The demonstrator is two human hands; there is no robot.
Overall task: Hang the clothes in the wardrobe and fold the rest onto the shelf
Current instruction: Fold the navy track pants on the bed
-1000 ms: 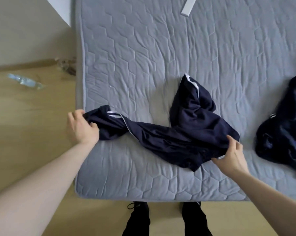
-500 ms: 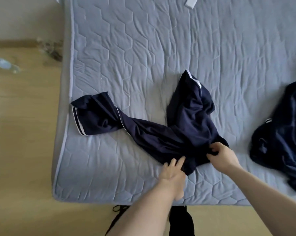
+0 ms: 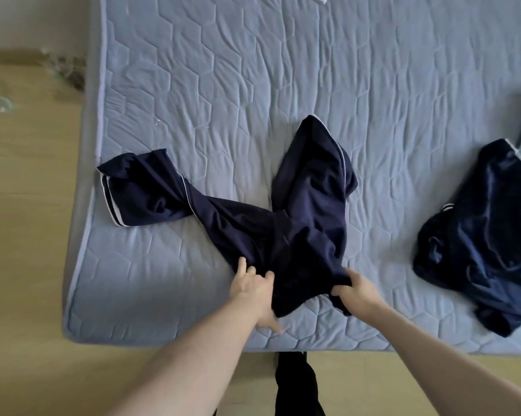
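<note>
Both hands are closed on navy trousers (image 3: 286, 235) at the near mattress (image 3: 253, 85) edge: left hand (image 3: 254, 291) and right hand (image 3: 355, 292) each bunch the waist. Legs are spread beyond the hands.

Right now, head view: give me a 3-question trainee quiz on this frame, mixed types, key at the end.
1. True or false: both hands grip the trousers at the end nearest the person.
2. Multiple choice: where does the far-left trouser leg end lie? A) on the floor B) by the left edge of the mattress C) under the second garment
3. Fill in: the second dark garment lies to the ___ of the trousers, apart from them.

Key:
1. True: left hand and right hand both hold the near end.
2. B
3. right
</note>
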